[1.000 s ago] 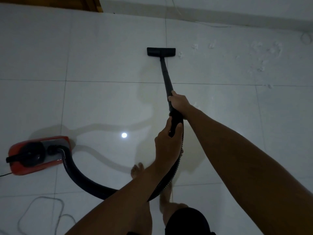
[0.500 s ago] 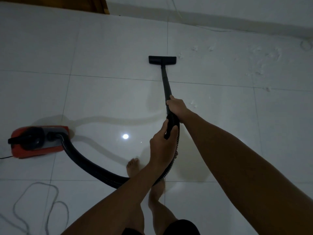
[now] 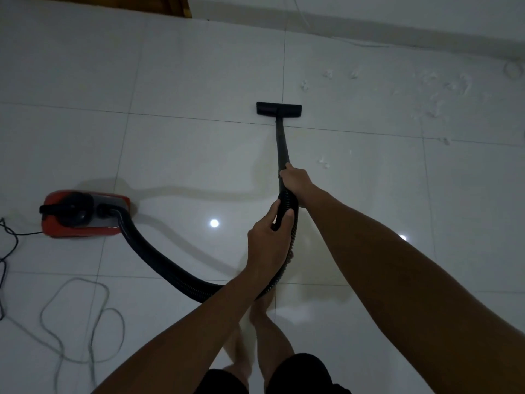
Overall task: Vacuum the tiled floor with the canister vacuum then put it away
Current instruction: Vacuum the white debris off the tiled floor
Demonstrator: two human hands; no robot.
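A red canister vacuum (image 3: 85,213) sits on the white tiled floor (image 3: 184,81) at the left. Its black ribbed hose (image 3: 159,260) curves from the canister under my left forearm up to the handle. My left hand (image 3: 267,243) grips the hose end at the handle. My right hand (image 3: 295,179) grips the black wand (image 3: 282,143) just above it. The wand slopes forward to the flat black floor head (image 3: 278,108), which lies on the tiles near a grout line. White fluff (image 3: 443,86) lies scattered on the floor to the head's right.
A grey power cord (image 3: 76,317) loops on the floor at the lower left, with a dark cable (image 3: 8,237) at the left edge. The wall's base (image 3: 397,27) runs along the top, with a wooden frame (image 3: 181,7) at the top left. My bare legs (image 3: 255,345) stand below the hose.
The floor head has drawn back toward me from the fluff near the wall. The canister and cord appear higher and further right in view as I stepped back.
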